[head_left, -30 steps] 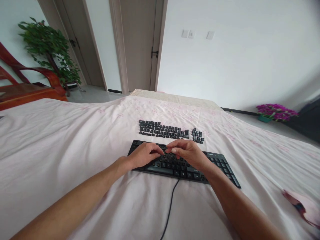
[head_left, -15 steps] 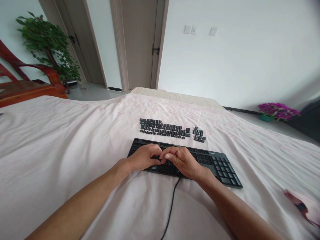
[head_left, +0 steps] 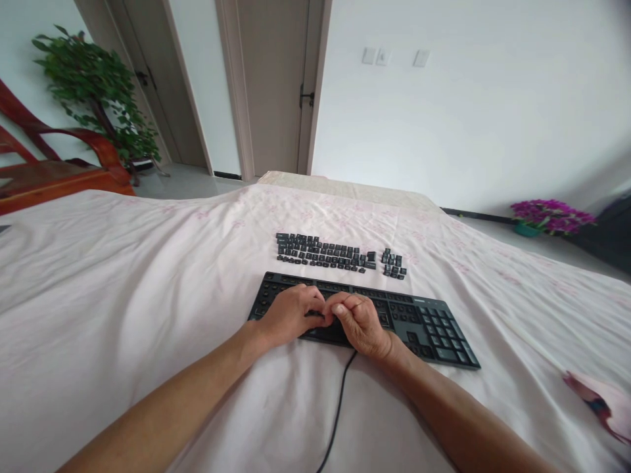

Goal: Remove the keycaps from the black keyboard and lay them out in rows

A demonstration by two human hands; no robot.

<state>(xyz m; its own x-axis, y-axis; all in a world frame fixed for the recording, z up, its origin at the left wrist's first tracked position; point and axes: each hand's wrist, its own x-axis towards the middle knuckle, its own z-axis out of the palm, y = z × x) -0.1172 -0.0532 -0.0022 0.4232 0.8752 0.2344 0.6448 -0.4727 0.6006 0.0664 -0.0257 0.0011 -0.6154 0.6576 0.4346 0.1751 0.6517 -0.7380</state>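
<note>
A black keyboard [head_left: 424,318] lies on a pale pink sheet [head_left: 123,282] in front of me. Both my hands rest on its lower middle part, fingertips meeting. My left hand [head_left: 288,315] has its fingers curled down onto the keyboard. My right hand [head_left: 359,322] is closed in a pinch; a thin thing seems to show at its fingers, too small to name. Beyond the keyboard lie rows of loose black keycaps [head_left: 323,253] and a smaller group of keycaps [head_left: 393,263] to their right. The keyboard's black cable [head_left: 338,410] runs toward me.
A red wooden chair [head_left: 54,167] and a green plant [head_left: 93,85] stand at the far left. Two doors [head_left: 273,85] are behind the bed. Purple flowers [head_left: 547,217] sit on the floor at right. A pink object [head_left: 599,404] lies at the sheet's right edge.
Both hands have drawn back toward me, from the keyboard's middle rows to its lower edge, and the right hand's fingers have curled in tighter. The view shifted slightly.
</note>
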